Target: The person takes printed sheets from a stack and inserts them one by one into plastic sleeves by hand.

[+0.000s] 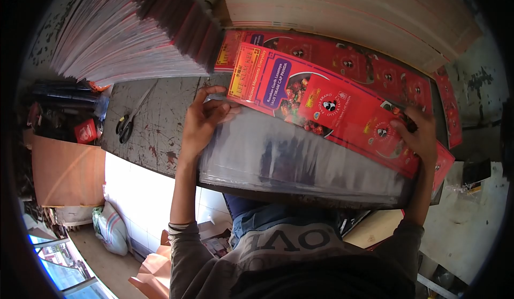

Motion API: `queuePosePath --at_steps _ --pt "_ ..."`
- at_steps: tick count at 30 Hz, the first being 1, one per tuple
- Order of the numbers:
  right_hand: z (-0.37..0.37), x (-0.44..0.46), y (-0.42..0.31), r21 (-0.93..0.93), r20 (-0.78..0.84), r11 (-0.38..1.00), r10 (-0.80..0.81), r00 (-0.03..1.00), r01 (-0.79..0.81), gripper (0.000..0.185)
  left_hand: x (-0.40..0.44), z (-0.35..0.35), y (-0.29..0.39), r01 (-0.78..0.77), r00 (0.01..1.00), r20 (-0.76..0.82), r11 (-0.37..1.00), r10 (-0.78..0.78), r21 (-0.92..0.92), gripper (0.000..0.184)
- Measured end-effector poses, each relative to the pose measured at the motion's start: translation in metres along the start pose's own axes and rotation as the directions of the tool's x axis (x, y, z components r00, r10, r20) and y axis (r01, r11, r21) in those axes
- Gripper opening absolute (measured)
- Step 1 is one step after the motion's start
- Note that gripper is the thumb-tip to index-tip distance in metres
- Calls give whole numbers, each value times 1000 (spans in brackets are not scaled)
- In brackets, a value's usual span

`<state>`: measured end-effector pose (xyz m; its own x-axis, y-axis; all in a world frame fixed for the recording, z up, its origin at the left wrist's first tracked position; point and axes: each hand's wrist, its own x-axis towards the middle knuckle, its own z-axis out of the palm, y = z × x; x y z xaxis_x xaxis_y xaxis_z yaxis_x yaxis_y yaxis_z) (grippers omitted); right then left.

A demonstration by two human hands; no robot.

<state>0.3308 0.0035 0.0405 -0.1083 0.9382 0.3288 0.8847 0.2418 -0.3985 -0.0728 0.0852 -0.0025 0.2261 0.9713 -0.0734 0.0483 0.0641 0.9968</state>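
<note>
A long red printed shelf strip (316,103), with oyster sauce branding and food pictures, slants over a stack of clear plastic sleeves (278,143). At its left end, my left hand (202,121) is curled, its fingertips against the strip's lower corner. My right hand (420,138) grips the strip near its right end, with the thumb on the printed face. More red printed strips (375,66) lie behind it on the table. Part of the sleeve stack is hidden under the strip.
A tall stack of clear-edged sheets (134,36) stands at the back left. Black-handled scissors (127,125) lie on the scratched dark table (160,122). A cardboard panel (342,9) borders the back. A white sack (111,228) sits on the floor at lower left.
</note>
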Motion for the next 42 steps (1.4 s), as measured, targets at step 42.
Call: queuePosePath --at_steps 42 --pt "9 -3 6 30 408 999 -21 913 10 38 3 -7 -13 -95 995 -14 986 97 141 31"
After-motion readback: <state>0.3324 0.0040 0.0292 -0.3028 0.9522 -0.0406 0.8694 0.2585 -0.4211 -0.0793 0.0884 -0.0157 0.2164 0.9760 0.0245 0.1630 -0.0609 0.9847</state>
